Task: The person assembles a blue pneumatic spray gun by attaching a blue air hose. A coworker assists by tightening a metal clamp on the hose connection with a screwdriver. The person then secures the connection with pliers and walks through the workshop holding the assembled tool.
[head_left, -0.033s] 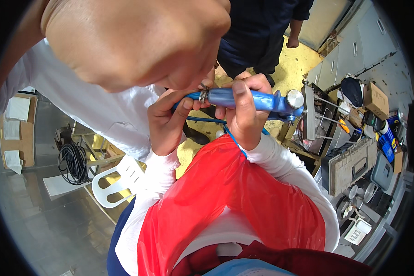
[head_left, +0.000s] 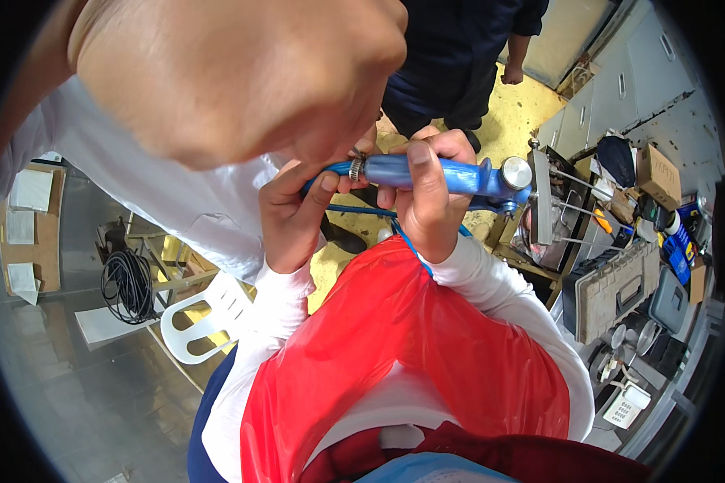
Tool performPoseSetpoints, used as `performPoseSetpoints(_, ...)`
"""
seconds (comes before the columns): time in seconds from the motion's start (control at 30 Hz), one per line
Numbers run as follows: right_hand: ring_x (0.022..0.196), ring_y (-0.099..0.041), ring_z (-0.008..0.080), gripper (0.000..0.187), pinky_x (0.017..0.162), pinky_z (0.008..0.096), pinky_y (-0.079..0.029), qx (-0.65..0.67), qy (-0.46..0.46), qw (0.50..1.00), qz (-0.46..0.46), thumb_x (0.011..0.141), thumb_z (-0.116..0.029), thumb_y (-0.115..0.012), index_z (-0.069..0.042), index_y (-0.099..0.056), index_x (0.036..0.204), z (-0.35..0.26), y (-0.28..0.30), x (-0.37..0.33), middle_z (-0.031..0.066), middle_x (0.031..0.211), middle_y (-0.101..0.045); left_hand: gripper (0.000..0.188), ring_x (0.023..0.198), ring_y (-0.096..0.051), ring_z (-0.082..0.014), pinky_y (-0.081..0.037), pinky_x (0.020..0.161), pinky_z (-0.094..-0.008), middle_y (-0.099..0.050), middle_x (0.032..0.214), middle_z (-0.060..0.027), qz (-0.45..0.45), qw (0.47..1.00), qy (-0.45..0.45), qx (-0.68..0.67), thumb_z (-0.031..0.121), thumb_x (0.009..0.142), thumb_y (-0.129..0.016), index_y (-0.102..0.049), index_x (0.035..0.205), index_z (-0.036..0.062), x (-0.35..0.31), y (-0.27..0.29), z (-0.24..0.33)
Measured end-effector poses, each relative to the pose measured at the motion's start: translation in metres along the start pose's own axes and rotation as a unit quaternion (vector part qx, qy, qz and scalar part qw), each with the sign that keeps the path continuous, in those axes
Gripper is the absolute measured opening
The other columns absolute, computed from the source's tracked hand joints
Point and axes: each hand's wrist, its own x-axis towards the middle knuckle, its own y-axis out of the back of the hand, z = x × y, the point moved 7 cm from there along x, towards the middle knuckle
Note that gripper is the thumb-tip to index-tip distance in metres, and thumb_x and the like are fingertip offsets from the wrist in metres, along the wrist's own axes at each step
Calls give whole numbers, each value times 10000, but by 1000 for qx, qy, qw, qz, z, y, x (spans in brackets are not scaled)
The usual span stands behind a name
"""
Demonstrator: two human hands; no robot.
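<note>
My right hand (head_left: 433, 189) is closed around the handle of a blue gun-like tool (head_left: 467, 175), which lies sideways and has a round silver knob at its right end. A metal hose clamp (head_left: 356, 168) circles the tool's left end. There, my left hand (head_left: 294, 217) pinches the blue hose (head_left: 337, 169) between thumb and fingers. Another person's hand (head_left: 242, 80) looms large above my left hand and hides part of it. Fingertips of that person seem to be close to the clamp, but their contact is partly hidden. More blue hose runs below the tool.
A person in dark clothes (head_left: 451, 64) stands ahead. At right are a grey toolbox (head_left: 616, 294), a cardboard box (head_left: 660, 177) and assorted tools. A white chair (head_left: 210, 318) and a coiled black cable (head_left: 127, 282) are at left. I wear a red plastic apron (head_left: 330, 362).
The other person's hand has shifted very slightly. My hands and the blue tool stay in place.
</note>
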Motion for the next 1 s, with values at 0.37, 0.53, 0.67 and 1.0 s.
performPoseSetpoints(0.37,550,-596,169,129,458,291,-487,39,-21,999,5,1032,-142,-573,-66,-487,973,0,1,17,86,871,-579,214,931,-709,-203,-560,876,-333,-706,1049,-130,11,1000,-8,12,48,1011,-643,-704,1169,-83,7,-6,10)
performPoseSetpoints(0.53,707,-659,152,90,632,272,-546,29,26,999,-8,1014,-86,-600,-45,-520,1003,-1,6,16,114,895,-647,202,931,-710,-201,-559,873,-327,-708,1018,-126,-18,999,-37,23,39,1011,-636,-701,1154,-88,10,-3,8)
performPoseSetpoints(0.67,909,-661,176,57,797,313,-564,53,58,997,-27,1023,-65,-579,-51,-525,1036,2,3,21,128,960,-647,204,927,-702,-190,-555,870,-320,-711,1001,-123,-30,998,-48,33,41,1016,-636,-693,1152,-98,13,-1,13)
performPoseSetpoints(1.0,849,-479,182,256,834,375,-434,202,-1,976,-77,1105,-330,-516,-159,-450,927,5,-14,24,2,792,-495,192,914,-678,-147,-538,856,-281,-723,1008,-113,-28,999,-22,11,110,1046,-631,-654,1086,-76,7,3,-12)
